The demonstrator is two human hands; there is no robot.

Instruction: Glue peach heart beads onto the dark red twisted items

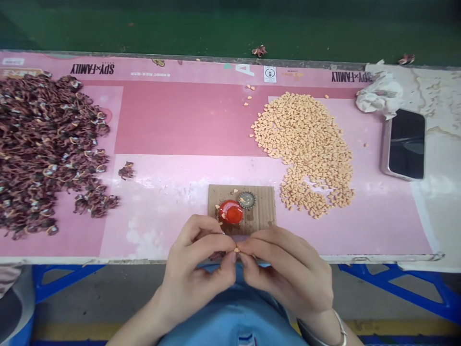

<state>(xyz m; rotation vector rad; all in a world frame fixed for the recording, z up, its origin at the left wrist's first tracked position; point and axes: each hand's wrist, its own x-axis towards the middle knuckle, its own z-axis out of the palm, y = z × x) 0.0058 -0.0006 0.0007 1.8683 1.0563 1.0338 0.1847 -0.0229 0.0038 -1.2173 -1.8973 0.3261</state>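
My left hand (200, 262) and my right hand (288, 269) meet at the table's front edge, fingertips pinched together. Between them shows a small cream-coloured piece (236, 250), like those in the heap. Part of a dark reddish-brown stringy piece (216, 256) peeks out under my left fingers; the rest is hidden. Just beyond my hands lies a wooden board (264, 206). It carries a red round dish (231, 212), a ridged metal bottle cap (247, 199) and several loose cream pieces.
At left spreads a heap of dark brown stringy pieces (46, 154), with a single one (126, 170) apart. A heap of small cream pieces (306, 139) lies right of centre. Farther right are a phone (406, 144) and crumpled tissue (382, 93). A green surface (180, 29) runs along the back.
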